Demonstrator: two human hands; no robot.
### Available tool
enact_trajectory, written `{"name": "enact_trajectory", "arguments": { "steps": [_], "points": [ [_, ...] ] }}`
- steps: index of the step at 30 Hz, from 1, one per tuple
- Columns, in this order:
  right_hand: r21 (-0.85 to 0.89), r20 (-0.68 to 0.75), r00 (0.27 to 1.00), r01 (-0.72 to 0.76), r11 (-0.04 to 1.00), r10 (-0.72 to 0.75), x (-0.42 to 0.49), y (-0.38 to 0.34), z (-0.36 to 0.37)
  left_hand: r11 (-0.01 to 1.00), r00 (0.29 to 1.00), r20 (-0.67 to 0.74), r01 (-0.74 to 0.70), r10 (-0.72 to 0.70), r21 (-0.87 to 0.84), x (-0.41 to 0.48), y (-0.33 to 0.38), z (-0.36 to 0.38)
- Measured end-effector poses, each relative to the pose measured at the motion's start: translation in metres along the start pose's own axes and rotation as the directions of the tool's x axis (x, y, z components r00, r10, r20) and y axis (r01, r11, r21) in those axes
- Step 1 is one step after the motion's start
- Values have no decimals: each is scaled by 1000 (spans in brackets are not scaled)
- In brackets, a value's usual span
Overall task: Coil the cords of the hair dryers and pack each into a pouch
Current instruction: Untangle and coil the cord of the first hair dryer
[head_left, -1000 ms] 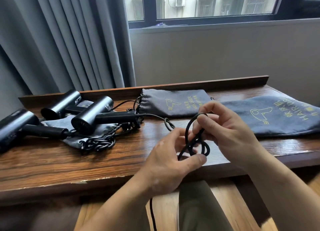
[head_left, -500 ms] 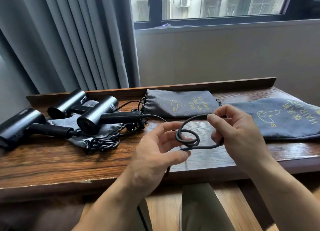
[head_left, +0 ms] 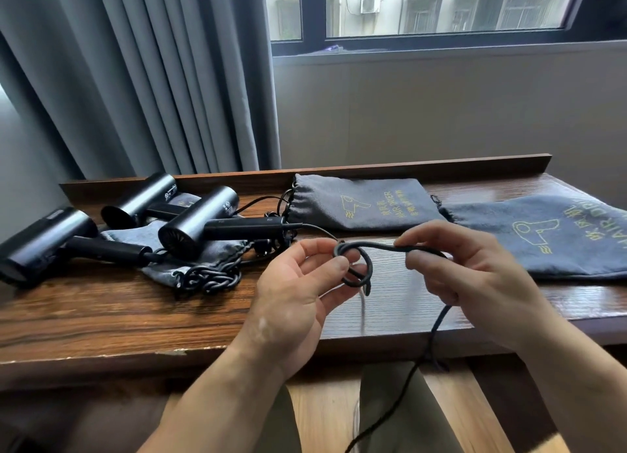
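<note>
Black cord (head_left: 373,245): It looks soft, light and bendy, and likely a bit springy. It runs from the middle dryer (head_left: 200,225) to your hands, above the front of the table (head_left: 101,317). From there it hangs down past the table edge.
Loop (head_left: 364,276): One small ring of cord sits between your hands.
Left hand (head_left: 298,300): Your thumb and fingers pinch the loop where the cord crosses itself.
Right hand (head_left: 468,269): Your thumb and first finger pinch the straight bit just beside the loop.
Where to hold: Keep your pinch on the crossing. I think the ring will spring open if you let go there.
Dryer body: It looks hard and heavier than the cord. It lies on its side at the left, partly on a grey cloth. The handle is likely the best place to hold it.
Pouches (head_left: 366,203): These are soft, floppy grey cloth. Two lie flat at the back and right. Take one by its gathered mouth to open it.
</note>
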State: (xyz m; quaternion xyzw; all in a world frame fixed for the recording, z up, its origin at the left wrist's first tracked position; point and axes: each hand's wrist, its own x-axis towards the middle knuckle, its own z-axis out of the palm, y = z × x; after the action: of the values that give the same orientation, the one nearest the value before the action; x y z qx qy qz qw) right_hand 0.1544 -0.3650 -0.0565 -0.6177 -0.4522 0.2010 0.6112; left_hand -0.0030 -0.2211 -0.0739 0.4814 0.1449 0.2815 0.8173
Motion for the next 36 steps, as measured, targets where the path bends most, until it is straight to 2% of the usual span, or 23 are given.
{"name": "enact_trajectory", "arguments": {
  "steps": [4, 8, 11, 13, 14, 16, 18, 20, 21, 24, 26, 28, 30, 31, 32, 33, 35, 36],
  "points": [
    [-86, -48, 998, 43, 995, -47, 0, -7, -7, 993, 999, 23, -38, 36, 113, 0, 1, -4],
    [-101, 37, 998, 53, 993, -50, 0, -16, 10, 977, 984, 176, -54, 17, 205, -4, -4, 3],
    [-307, -8, 996, 82, 948, -89, 0, -8, 22, 978, 977, 214, -42, -2, 204, -4, -6, 9],
    [-379, -11, 999, 41, 924, -49, -1, -6, 20, 980, 975, 221, -55, 11, 193, -4, -2, 8],
    [-369, 36, 999, 35, 929, -23, -2, -9, 18, 974, 975, 222, -74, 25, 212, -3, 1, 7],
    [-240, 190, 982, 54, 969, -7, -1, -12, 16, 946, 976, 205, -130, 70, 298, -3, 5, 6],
    [-249, 255, 966, 99, 964, -34, 0, -15, 16, 912, 980, 156, -172, 121, 373, -1, 8, 6],
    [-311, 242, 969, 124, 942, -47, 1, -14, 18, 896, 982, 139, -177, 131, 406, 0, 11, 6],
    [-282, 244, 970, 91, 955, -21, 1, -12, 18, 893, 982, 157, -167, 110, 418, 0, 13, 6],
    [-49, 258, 962, -77, 996, 87, -1, -12, 18, 864, 973, 228, -143, 33, 482, -1, 17, 5],
    [13, 258, 962, -99, 995, 92, -1, -13, 18, 846, 971, 224, -187, 83, 499, 0, 18, 3],
    [66, 234, 970, -85, 994, 67, 0, -14, 18, 861, 973, 158, -221, 166, 457, 0, 15, 3],
    [130, 180, 982, -84, 988, 59, 0, -13, 16, 900, 980, 16, -191, 200, 391, 3, 12, 1],
    [143, 153, 986, -85, 986, 63, 0, -13, 15, 895, 978, -38, -174, 208, 410, 3, 11, -1],
    [145, 135, 988, -90, 985, 71, 0, -13, 14, 850, 972, -54, -172, 229, 498, 4, 11, -4],
    [151, 134, 988, -99, 984, 79, -1, -12, 14, 731, 964, -15, -191, 265, 655, 4, 12, -8],
    [133, 160, 981, -131, 982, 109, -1, -10, 17, 341, 932, 198, -300, 302, 891, 1, 14, -14],
    [110, 173, 977, -141, 984, 121, -1, -9, 19, 198, 897, 338, -400, 285, 895, 0, 14, -13]
  ]
}}
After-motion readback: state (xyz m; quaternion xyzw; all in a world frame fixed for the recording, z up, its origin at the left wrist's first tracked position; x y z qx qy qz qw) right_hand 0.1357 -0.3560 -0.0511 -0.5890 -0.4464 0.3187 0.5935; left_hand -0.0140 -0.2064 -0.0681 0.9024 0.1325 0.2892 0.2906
